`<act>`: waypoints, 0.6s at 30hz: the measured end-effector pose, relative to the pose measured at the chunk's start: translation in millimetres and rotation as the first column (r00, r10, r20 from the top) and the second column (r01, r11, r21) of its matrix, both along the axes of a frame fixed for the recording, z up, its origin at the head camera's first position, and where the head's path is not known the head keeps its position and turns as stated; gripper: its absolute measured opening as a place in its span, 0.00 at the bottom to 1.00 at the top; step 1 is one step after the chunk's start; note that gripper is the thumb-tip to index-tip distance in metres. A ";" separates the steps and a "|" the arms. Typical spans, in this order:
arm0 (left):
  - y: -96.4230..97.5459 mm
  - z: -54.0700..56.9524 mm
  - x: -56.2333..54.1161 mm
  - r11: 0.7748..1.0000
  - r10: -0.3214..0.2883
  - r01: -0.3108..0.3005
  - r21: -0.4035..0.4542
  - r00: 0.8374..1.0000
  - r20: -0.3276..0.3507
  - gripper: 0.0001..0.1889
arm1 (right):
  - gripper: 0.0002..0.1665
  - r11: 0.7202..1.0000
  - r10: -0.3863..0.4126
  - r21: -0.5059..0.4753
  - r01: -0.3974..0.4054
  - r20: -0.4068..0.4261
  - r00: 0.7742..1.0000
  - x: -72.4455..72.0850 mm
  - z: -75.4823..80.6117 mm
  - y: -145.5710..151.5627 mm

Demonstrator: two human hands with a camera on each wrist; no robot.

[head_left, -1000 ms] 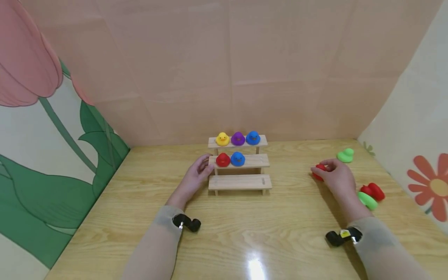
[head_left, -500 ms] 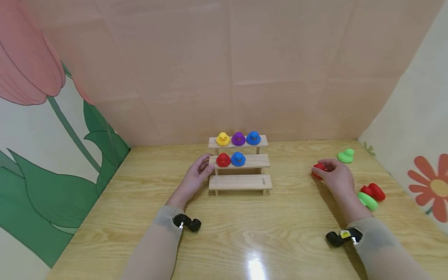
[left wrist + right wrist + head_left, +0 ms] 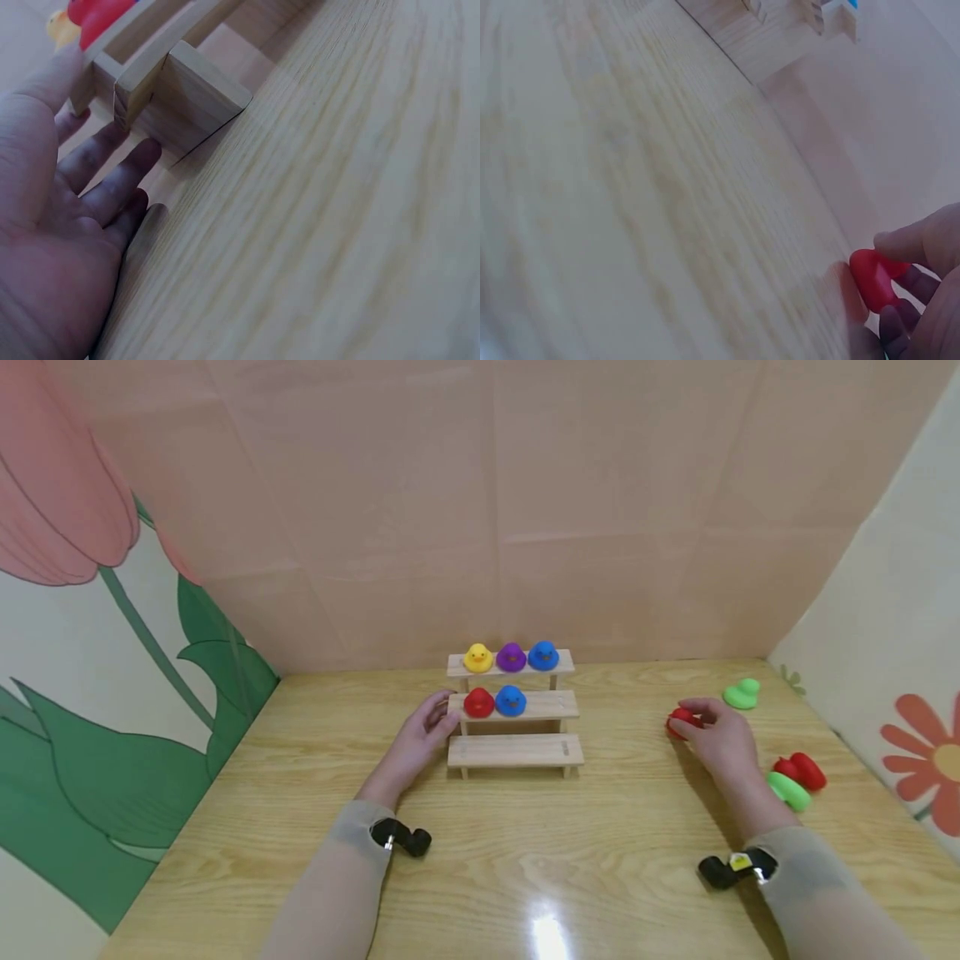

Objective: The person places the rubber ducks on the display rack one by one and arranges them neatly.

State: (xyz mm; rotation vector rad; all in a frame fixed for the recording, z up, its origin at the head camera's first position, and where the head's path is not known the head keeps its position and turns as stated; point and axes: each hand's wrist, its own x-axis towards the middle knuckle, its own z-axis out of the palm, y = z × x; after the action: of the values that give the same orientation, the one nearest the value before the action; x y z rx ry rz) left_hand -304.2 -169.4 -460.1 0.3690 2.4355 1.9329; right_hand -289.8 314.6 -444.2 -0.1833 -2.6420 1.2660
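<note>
A three-step wooden stand (image 3: 516,750) stands mid-table. On its top step sit a yellow duck (image 3: 477,657), a purple duck (image 3: 512,657) and a blue duck (image 3: 543,656). The middle step bears a red duck (image 3: 478,702) and another blue duck (image 3: 511,701); the lowest step is bare. My left hand (image 3: 422,728) holds the left end of the middle step, thumb in front and index finger behind, the other fingers loosely bent beside it. Off to the right, my right hand (image 3: 722,739) pinches a red rubber duck (image 3: 874,281) between thumb and fingers, just at the tabletop.
A green duck (image 3: 742,694) sits behind my right hand. By the right wrist lie a red duck (image 3: 802,771) and another green duck (image 3: 788,791), both tipped over. A pinkish backdrop (image 3: 495,527) rises along the table's far edge, with printed flower panels on both sides.
The red duck in my right hand has turned a little and shows more between the fingers. My left hand and the stand have kept their places.
</note>
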 end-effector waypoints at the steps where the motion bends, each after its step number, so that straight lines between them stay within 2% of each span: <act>1: -0.1 -0.2 0.1 1.000 -0.001 0.001 0.001 1.000 -0.001 0.36 | 0.31 1.000 0.004 -0.002 -0.004 0.000 1.000 -0.3 -0.6 0.1; 9: 0.1 -0.5 -0.9 1.000 -0.010 0.010 0.008 1.000 -0.001 0.37 | 0.30 0.999 0.043 -0.008 -0.043 -0.016 0.999 -1.0 -1.7 0.0; 18: 1.1 0.3 -0.4 1.000 -0.015 0.015 0.014 1.000 0.005 0.39 | 0.42 0.997 0.067 -0.030 -0.068 -0.038 0.997 -2.0 -3.1 1.7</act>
State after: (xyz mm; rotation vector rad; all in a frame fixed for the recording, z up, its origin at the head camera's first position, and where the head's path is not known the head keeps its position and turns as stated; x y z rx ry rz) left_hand -304.6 -168.3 -459.9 0.3810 2.4096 1.9440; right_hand -291.8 316.3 -447.2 -0.0747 -2.6191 1.3187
